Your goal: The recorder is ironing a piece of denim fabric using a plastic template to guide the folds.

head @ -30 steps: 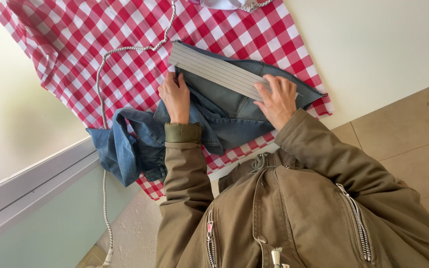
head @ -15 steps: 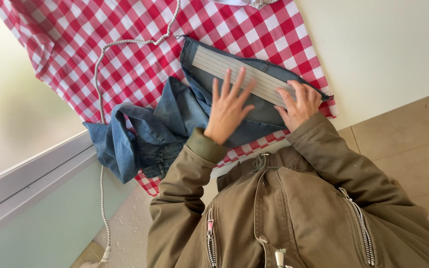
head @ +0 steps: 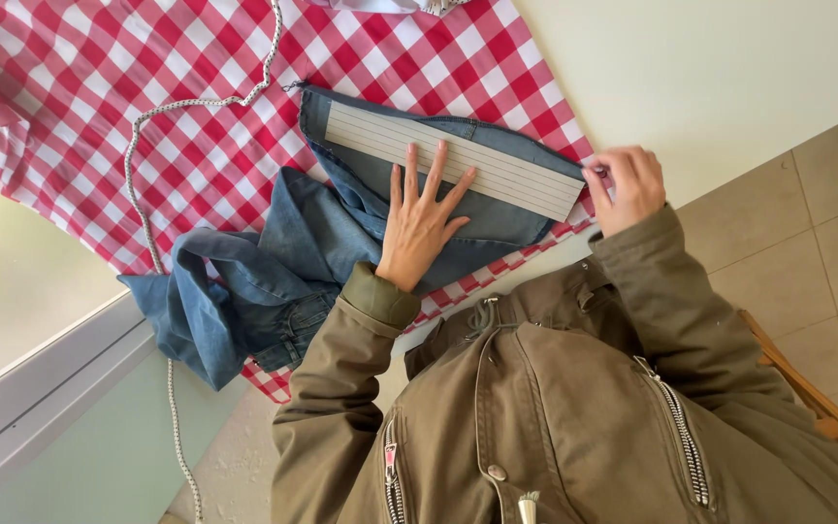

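One pair of blue denim jeans, centre frame, soft and creased, on the worktop. Folded leg flat at centre; rest bunched in rumpled folds toward lower left, spilling over the worktop edge there. One flat rigid board on the folded leg: long rectangle, pale grey, fine parallel lines lengthwise, tilted from upper centre down to the right.

Left hand flat, grip spread, fingers fanned, palm on denim, fingertips overlapping the board's lower long edge. Right hand at the board's right end, grip pressed together, fingers curled; pinching the board corner or the cloth under it: cannot tell.

Under jeans: one red-and-white checked cloth, thin, smooth, filling upper left, its lower edge just past the jeans. One twisted grey-white cord, looping across the cloth from top centre, then down the left side off the worktop to the bottom edge.

Bare cream worktop upper right, open room there. Olive jacket sleeves, two zips, lower centre. Beige floor tiles right. Wooden chair edge lower right.
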